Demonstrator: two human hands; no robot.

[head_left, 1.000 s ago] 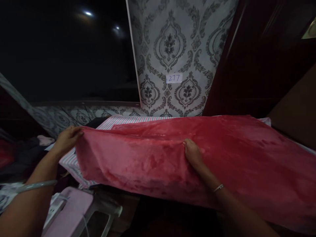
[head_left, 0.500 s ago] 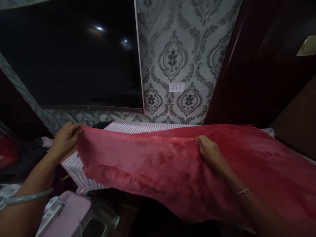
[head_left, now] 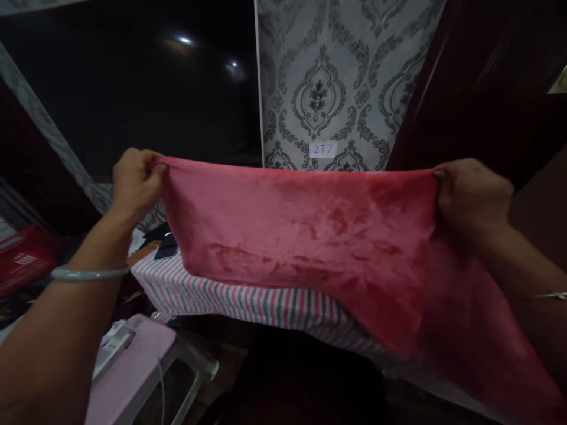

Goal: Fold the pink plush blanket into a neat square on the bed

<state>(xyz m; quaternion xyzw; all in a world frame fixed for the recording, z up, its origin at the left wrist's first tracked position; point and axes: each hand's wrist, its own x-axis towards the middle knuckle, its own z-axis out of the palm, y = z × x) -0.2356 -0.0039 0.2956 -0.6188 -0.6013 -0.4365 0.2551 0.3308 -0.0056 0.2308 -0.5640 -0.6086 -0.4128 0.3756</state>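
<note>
A pinkish-red plush blanket [head_left: 292,218] hangs stretched between my two hands, its top edge taut and nearly level. My left hand [head_left: 137,180] pinches the upper left corner. At the other end, my right hand [head_left: 473,192] grips the top edge between thumb and fingers. The cloth drapes over a table covered by a striped pink, grey and white tablecloth [head_left: 248,304], with its lower folds trailing toward the right. Much of the tabletop is hidden behind the blanket.
A dark phone [head_left: 166,247] lies on the table's left end. Lower left stands a pink stool [head_left: 137,360] with a white power strip [head_left: 113,345] on it. A large television screen [head_left: 133,82] and patterned wallpaper [head_left: 319,88] are behind. A red bag [head_left: 31,260] sits far left.
Both hands have risen, lifting the blanket off the table. My right hand has moved far to the right, so a wider stretch of edge is held. More striped tablecloth shows now.
</note>
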